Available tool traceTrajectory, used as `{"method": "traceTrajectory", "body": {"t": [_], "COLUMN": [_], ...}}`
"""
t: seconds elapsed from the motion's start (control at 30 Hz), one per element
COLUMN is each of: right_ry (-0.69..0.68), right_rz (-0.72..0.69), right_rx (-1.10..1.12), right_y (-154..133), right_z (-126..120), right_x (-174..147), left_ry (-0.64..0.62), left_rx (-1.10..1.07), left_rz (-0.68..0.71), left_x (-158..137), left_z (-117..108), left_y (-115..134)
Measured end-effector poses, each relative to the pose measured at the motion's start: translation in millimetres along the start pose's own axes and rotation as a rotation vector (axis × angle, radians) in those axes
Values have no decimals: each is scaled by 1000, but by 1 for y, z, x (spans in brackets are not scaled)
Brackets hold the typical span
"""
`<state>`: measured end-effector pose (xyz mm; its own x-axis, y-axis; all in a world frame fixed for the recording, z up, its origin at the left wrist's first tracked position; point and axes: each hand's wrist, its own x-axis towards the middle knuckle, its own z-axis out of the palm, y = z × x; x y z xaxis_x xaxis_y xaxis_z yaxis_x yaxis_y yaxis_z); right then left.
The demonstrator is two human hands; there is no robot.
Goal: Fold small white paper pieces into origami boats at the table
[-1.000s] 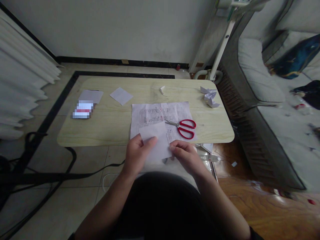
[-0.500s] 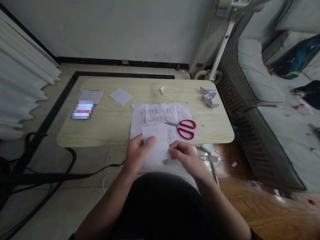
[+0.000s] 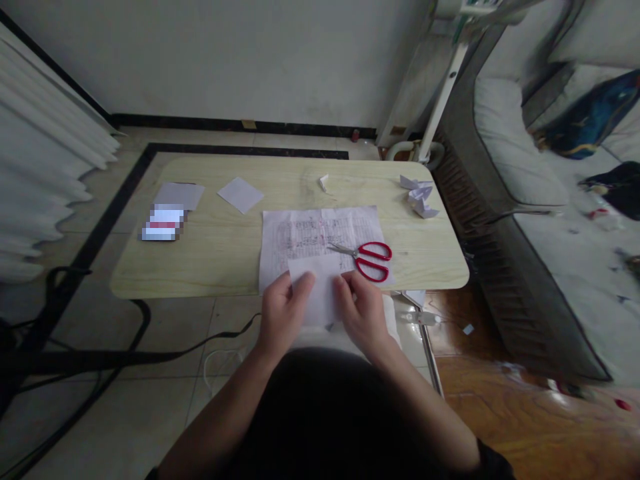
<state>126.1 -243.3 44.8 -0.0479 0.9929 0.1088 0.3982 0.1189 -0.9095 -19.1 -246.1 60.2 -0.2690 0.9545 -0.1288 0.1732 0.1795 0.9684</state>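
A small white sheet of paper (image 3: 323, 293) is held up in front of me, close to the table's near edge. My left hand (image 3: 285, 303) pinches its left side, thumb on top. On the right side, my right hand (image 3: 363, 303) grips the same sheet, thumb also on top; the fingers beneath are hidden. Beyond it lies a larger printed sheet (image 3: 295, 230), partly covered by the held paper. Scissors (image 3: 373, 260) with red handles rest on the printed sheet, blades pointing left, just past my right hand.
The pale wooden table (image 3: 215, 260) carries a square of paper (image 3: 241, 195), another white sheet (image 3: 181, 195), a phone (image 3: 163, 223) with a blurred screen, folded paper pieces (image 3: 421, 198) and a small paper scrap (image 3: 324, 182). A grey sofa (image 3: 520, 147) stands to the right.
My right hand has shifted its hold from fingertips at the sheet's right edge to a fuller grip with the thumb on top. The sheet has moved slightly right.
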Motion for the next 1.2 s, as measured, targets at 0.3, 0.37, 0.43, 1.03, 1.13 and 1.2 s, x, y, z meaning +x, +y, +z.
{"method": "traceTrajectory", "body": {"t": [0.3, 0.37, 0.43, 1.03, 1.13, 1.2], "right_ry": [-20, -26, -37, -123, -134, -148], "right_rz": [103, 71, 59, 262, 199, 138], "right_rx": [247, 180, 117, 521, 488, 373], "right_y": [7, 7, 6, 8, 9, 8], "right_z": [0, 0, 1, 0, -4, -7], "right_x": [7, 8, 10, 17, 17, 15], "left_ry": [25, 27, 32, 32, 69, 86], "left_rx": [113, 105, 106, 217, 224, 217], "left_rz": [15, 19, 28, 55, 72, 89], "left_x": [3, 4, 6, 7, 8, 9], "left_z": [-1, -1, 0, 1, 1, 0], "left_y": [-7, -7, -6, -16, -15, -14]}}
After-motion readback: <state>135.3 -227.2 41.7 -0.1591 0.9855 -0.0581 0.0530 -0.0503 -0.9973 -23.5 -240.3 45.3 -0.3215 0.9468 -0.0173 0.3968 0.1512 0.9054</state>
